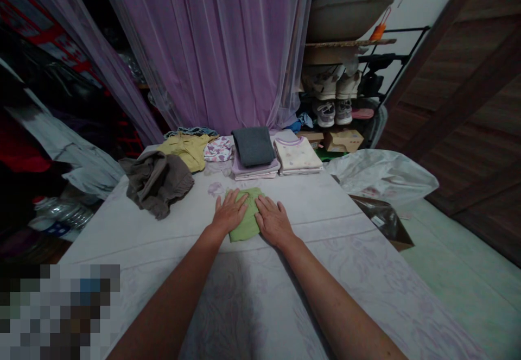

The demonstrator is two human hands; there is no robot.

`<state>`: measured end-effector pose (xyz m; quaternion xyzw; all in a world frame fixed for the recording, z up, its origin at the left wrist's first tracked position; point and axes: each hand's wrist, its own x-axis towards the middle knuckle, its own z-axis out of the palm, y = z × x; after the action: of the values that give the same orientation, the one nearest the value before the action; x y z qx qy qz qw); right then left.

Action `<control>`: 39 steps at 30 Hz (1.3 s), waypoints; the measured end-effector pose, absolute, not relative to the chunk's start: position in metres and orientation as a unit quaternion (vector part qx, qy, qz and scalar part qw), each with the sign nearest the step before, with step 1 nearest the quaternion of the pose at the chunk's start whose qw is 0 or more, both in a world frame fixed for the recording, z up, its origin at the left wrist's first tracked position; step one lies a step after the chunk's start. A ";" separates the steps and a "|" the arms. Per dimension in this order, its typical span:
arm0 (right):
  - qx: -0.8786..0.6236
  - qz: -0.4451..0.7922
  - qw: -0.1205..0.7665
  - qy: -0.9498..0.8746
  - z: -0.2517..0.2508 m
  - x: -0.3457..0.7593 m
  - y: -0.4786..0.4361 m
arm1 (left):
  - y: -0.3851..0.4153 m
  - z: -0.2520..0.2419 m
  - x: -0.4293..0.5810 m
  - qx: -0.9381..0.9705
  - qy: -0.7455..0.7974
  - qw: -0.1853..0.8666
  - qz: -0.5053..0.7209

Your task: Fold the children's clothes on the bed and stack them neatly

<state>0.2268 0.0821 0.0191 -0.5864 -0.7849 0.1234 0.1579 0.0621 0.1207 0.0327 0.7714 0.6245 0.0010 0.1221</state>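
Bare forearms (171, 289), left hand (230, 212) and right hand (273, 221) spread flat on folded green cloth (244, 231)

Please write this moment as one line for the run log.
left hand: flat on green cloth | right hand: flat on same cloth | nearby: folded clothes, brown clothes

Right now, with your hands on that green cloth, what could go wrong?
The green cloth could bunch or slip under your left hand and right hand on the smooth sheet. If your hands slide forward, they might bump the grey folded cloth on the lilac stack, which could topple.
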 end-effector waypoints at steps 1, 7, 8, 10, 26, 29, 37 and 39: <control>-0.588 0.123 0.156 -0.784 0.018 0.227 0.082 | 0.124 0.032 0.062 0.771 0.625 0.119 -0.001; -0.592 0.116 0.169 -0.780 0.018 0.224 0.081 | 0.132 0.025 0.065 0.777 0.622 0.100 -0.014; -0.590 0.114 0.175 -0.780 0.018 0.224 0.080 | 0.133 0.025 0.065 0.777 0.622 0.099 -0.013; -0.587 0.108 0.193 -0.779 0.015 0.225 0.080 | 0.134 0.026 0.064 0.779 0.619 0.100 -0.012; -0.628 0.089 0.473 -0.612 -0.021 0.242 0.071 | 0.177 0.063 0.047 0.756 0.643 0.120 -0.013; -0.627 0.092 0.483 -0.604 -0.021 0.242 0.067 | 0.183 0.066 0.048 0.747 0.648 0.150 -0.013; -0.621 0.126 0.508 -0.583 -0.022 0.248 0.068 | 0.184 0.080 0.030 0.666 0.685 0.287 0.068; -0.620 0.140 0.512 -0.578 -0.022 0.249 0.066 | 0.175 0.082 0.016 0.625 0.702 0.328 0.092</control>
<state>0.2492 0.0664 -0.0219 -0.6201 -0.5777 0.1405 0.5119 0.0163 0.1747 0.0819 0.6247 0.7025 0.0925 0.3282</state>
